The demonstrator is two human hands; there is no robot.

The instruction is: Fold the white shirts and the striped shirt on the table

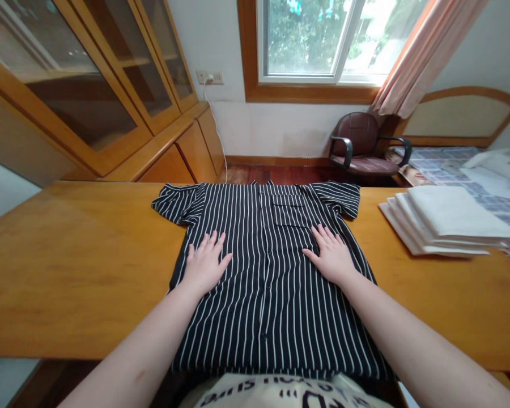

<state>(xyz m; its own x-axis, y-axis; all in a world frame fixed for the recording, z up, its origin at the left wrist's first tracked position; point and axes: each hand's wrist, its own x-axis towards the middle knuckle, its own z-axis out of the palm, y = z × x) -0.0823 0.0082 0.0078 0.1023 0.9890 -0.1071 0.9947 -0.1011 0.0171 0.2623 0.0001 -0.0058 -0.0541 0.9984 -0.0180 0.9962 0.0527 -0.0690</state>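
Note:
A black short-sleeved shirt (267, 283) with thin white stripes lies spread flat, front up, on the wooden table (76, 266). Its collar end points away from me and its hem hangs over the near edge. My left hand (204, 263) rests flat on the shirt's left side, fingers stretched out. My right hand (332, 253) lies flat on the right side, just below the chest pocket (289, 209), fingers also spread. Neither hand holds anything.
A stack of folded white cloth (446, 224) sits on the table's right end. Behind the table stand a dark office chair (361, 144), a wooden glass-door cabinet (110, 85) at left, a window (323, 39) with a pink curtain, and a bed (471, 164) at right.

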